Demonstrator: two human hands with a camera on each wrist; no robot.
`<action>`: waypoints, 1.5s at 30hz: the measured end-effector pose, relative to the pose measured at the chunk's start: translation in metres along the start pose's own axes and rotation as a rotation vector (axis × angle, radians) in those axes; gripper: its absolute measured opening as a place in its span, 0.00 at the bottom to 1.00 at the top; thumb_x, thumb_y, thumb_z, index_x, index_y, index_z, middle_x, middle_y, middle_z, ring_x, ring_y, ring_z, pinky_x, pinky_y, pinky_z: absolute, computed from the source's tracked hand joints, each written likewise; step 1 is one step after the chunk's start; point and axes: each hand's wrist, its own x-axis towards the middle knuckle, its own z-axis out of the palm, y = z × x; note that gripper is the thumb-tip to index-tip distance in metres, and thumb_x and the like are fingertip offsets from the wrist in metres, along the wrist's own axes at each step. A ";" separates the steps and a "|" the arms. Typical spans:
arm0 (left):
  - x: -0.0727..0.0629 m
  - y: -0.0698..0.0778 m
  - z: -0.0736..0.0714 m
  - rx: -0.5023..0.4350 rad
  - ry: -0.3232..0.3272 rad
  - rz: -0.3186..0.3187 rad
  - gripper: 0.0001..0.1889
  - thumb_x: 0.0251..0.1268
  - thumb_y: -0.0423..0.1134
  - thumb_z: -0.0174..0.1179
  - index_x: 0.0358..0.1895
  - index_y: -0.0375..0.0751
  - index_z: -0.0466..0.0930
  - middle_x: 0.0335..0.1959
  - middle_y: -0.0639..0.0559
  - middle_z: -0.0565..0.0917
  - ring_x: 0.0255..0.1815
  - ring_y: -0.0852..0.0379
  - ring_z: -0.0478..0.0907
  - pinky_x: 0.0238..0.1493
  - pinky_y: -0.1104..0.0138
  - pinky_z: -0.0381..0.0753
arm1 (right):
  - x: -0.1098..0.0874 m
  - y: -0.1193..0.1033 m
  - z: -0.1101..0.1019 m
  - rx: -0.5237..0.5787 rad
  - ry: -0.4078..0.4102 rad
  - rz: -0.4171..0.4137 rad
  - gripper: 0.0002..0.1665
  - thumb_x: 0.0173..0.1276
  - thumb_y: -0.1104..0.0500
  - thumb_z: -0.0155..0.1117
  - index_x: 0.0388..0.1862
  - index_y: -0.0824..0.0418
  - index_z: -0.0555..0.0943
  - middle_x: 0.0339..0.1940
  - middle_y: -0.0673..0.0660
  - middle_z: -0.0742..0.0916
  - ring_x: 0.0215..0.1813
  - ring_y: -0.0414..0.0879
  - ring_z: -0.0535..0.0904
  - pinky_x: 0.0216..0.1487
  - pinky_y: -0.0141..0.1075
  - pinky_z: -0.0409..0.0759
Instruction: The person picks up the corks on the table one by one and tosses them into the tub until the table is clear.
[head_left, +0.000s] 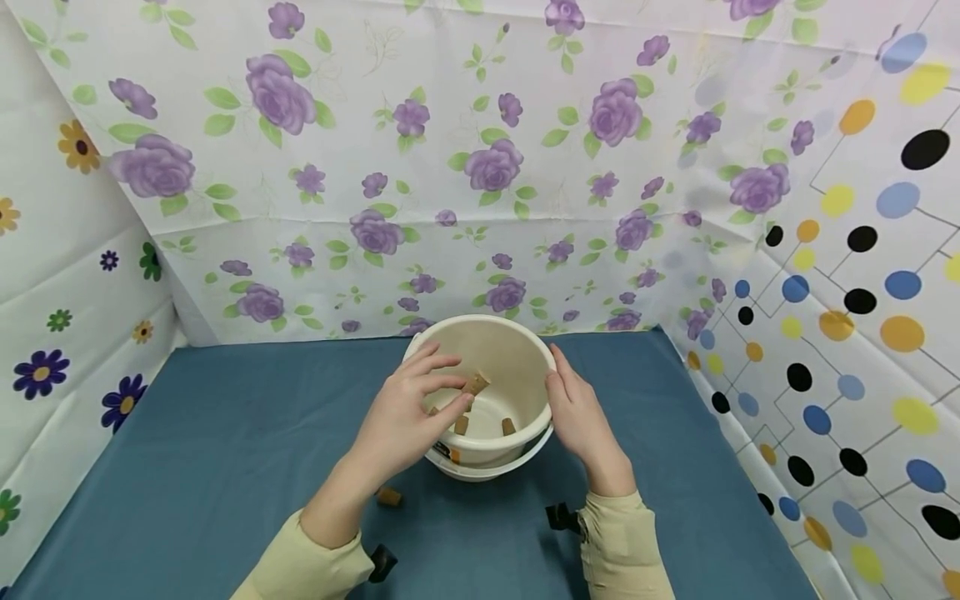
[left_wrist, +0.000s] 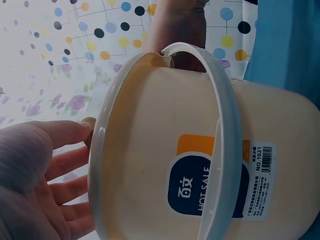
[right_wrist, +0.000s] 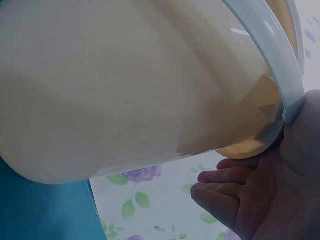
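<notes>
A cream bucket (head_left: 517, 358) stands on the blue cloth, its white handle (left_wrist: 227, 115) hanging down on the near side. Between left thumb and fingertip, my left hand (head_left: 408, 408) pinches a small brown cork (head_left: 476, 383) over the bucket's mouth; the left wrist view shows this cork (left_wrist: 90, 131) just above the rim. Several corks (head_left: 508, 427) lie on the bucket floor, partly hidden by my left hand. My right hand (head_left: 583, 417) rests against the right side of the rim, its fingers (right_wrist: 220, 200) straight along the outside.
Another cork (head_left: 389, 497) lies on the blue cloth (head_left: 247, 450), left of the bucket and near my left forearm. Flower-patterned sheeting (head_left: 420, 167) rises behind the table, and dotted sheeting (head_left: 847, 367) closes off the right side.
</notes>
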 end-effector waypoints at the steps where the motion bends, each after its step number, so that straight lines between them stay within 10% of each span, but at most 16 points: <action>1: 0.000 0.000 0.001 0.007 -0.004 0.000 0.08 0.69 0.41 0.75 0.46 0.43 0.94 0.66 0.45 0.84 0.82 0.39 0.64 0.76 0.38 0.66 | 0.000 0.000 0.000 -0.001 0.000 0.001 0.36 0.91 0.46 0.37 0.90 0.57 0.53 0.83 0.66 0.70 0.78 0.63 0.72 0.74 0.62 0.72; 27: 0.004 0.010 0.017 0.097 -0.109 -0.053 0.17 0.71 0.47 0.74 0.57 0.42 0.91 0.68 0.45 0.83 0.83 0.40 0.62 0.73 0.40 0.72 | -0.001 0.000 0.003 0.015 -0.009 0.010 0.37 0.91 0.44 0.37 0.90 0.56 0.52 0.84 0.65 0.69 0.79 0.62 0.70 0.74 0.62 0.72; 45: -0.008 0.013 0.010 -0.033 0.083 0.075 0.11 0.72 0.38 0.73 0.54 0.42 0.92 0.66 0.46 0.85 0.81 0.44 0.67 0.76 0.41 0.68 | 0.000 0.000 0.000 0.006 -0.007 0.002 0.37 0.91 0.45 0.36 0.90 0.57 0.52 0.83 0.66 0.69 0.79 0.63 0.70 0.74 0.62 0.71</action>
